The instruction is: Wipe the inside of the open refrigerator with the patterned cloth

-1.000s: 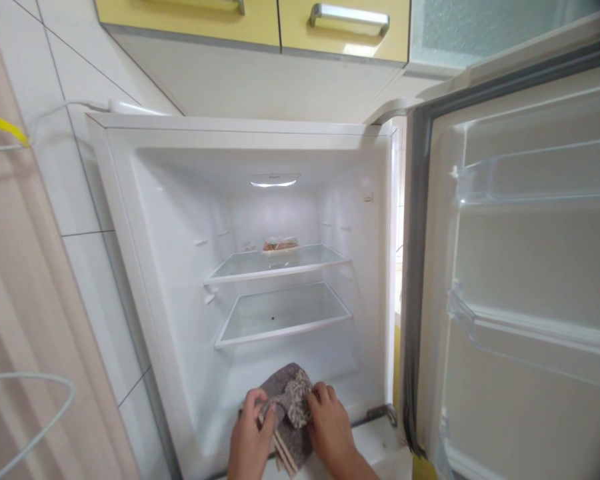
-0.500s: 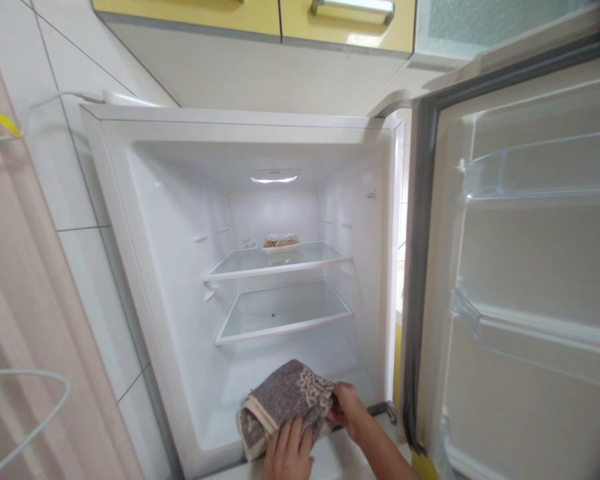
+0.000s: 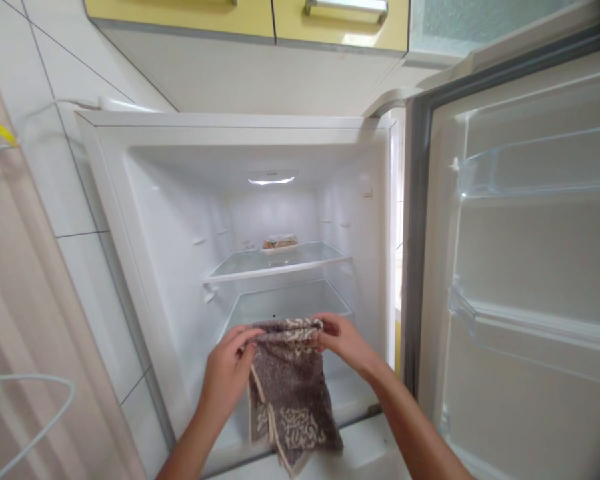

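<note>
A brown-grey towel [image 3: 295,387] with a cream pattern and pale border hangs folded between my two hands, in front of the open fridge [image 3: 155,293]. My left hand [image 3: 233,360] pinches its upper left corner. At the upper right corner, my right hand [image 3: 337,340] has thumb and fingers closed on the cloth. The towel covers part of the lower glass shelf [image 3: 285,300] and of the fridge floor. On the upper glass shelf [image 3: 280,259], towards the back, lies a clear-wrapped package [image 3: 280,242] with something brownish inside.
The fridge door [image 3: 525,267] stands wide open on the right, with clear door racks [image 3: 540,320]. Yellow cabinets [image 3: 340,23] hang above. A tiled wall [image 3: 83,267] and a pinkish curtain-like surface [image 3: 35,300] with a pale wire loop [image 3: 55,413] are at the left.
Both hands have lifted the towel from low at the fridge's front edge. My left hand has moved up and left to its top corner, and the cloth now hangs down.
</note>
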A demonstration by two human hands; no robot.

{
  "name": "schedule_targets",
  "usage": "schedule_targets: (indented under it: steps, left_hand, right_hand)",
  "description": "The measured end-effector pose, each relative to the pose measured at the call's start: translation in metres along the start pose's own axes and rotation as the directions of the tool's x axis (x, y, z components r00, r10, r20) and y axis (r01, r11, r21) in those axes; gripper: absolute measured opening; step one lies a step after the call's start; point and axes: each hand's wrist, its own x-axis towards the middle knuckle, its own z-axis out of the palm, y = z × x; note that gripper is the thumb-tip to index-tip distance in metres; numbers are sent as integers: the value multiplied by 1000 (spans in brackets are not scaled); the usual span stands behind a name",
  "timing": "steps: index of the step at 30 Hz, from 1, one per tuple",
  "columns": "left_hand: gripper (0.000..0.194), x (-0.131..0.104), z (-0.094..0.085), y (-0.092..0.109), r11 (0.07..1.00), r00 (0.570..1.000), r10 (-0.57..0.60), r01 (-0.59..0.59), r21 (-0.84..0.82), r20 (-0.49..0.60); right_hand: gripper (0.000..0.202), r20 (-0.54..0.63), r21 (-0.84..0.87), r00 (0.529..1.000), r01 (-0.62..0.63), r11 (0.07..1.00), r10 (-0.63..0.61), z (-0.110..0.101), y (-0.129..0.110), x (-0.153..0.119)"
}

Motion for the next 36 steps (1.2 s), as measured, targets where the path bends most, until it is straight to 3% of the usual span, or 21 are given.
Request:
schedule_targets:
  steps: [2, 5, 7, 9, 13, 20, 31, 36]
  left_hand:
    - [33, 20, -21, 18, 998, 1000, 0, 2, -62, 27]
    - [37, 35, -45, 42, 988, 997, -40, 50, -147, 72]
    - [40, 41, -55, 55, 964, 993, -67, 89, -250, 95]
    - [42, 47, -57, 63, 926, 992, -91, 118, -359, 92]
    - [39, 56, -44, 60, 927, 988, -143, 153, -342, 54]
    - [34, 48, -31, 42, 932, 987, -111, 144, -334, 117]
    - [37, 58, -45, 44, 955, 994, -77, 96, -281, 78]
    - [45, 70, -41, 39, 958, 995, -85, 96, -269, 52]
  right_hand:
    - [29, 19, -98, 993, 114, 989, -113, -9, -37, -3]
    - [29, 77, -151, 980, 193, 969, -183, -21, -83, -13]
    - [27, 98, -151, 971, 229, 962, -216, -27, -103, -17]
    - [23, 46, -180, 969, 248, 952, -243, -31, -112, -15]
    - [26, -171, -359, 921, 274, 892, -351, -29, -99, 5]
    - [34, -127, -143, 976, 160, 977, -179, -21, -63, 14]
    - [33, -181, -239, 950, 210, 948, -256, -18, -87, 4]
    - [37, -224, -338, 918, 241, 910, -326, -17, -86, 14]
